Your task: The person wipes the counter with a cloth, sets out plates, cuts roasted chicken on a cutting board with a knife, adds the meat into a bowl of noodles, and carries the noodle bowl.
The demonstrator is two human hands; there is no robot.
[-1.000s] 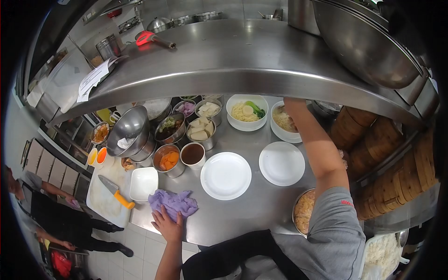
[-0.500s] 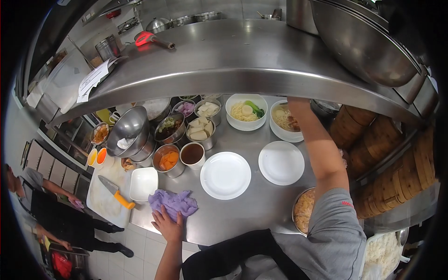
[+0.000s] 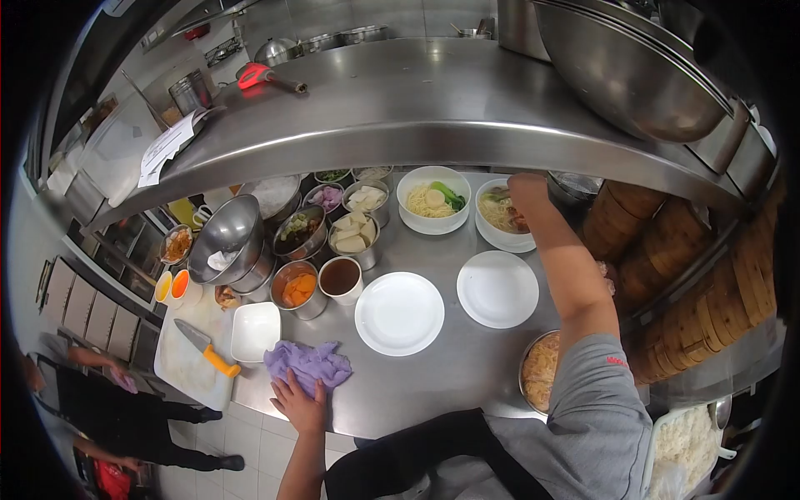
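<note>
My left hand (image 3: 301,403) lies at the counter's front edge with fingers spread, the fingertips touching a crumpled purple cloth (image 3: 308,363). My right hand (image 3: 528,193) reaches under the shelf to the right edge of a white bowl of noodles (image 3: 500,218). Its fingers are curled downward over the bowl; what they hold, if anything, is hidden. Reddish-brown pieces of food (image 3: 518,222) show just below that hand. Left of this bowl stands a second white noodle bowl (image 3: 434,202) with leafy greens and a round pale piece.
Two white plates (image 3: 400,313) (image 3: 497,289) sit on the steel counter. Several ingredient tins, a cup of brown liquid (image 3: 341,277) and a square white dish (image 3: 256,332) stand left. An orange-handled knife (image 3: 218,360) lies on a cutting board (image 3: 177,358). Bamboo steamers (image 3: 708,325) are right; another person (image 3: 108,400) stands left.
The view has shifted slightly. My right hand shows more fully below the shelf edge, still at the right bowl. My left hand remains at the cloth.
</note>
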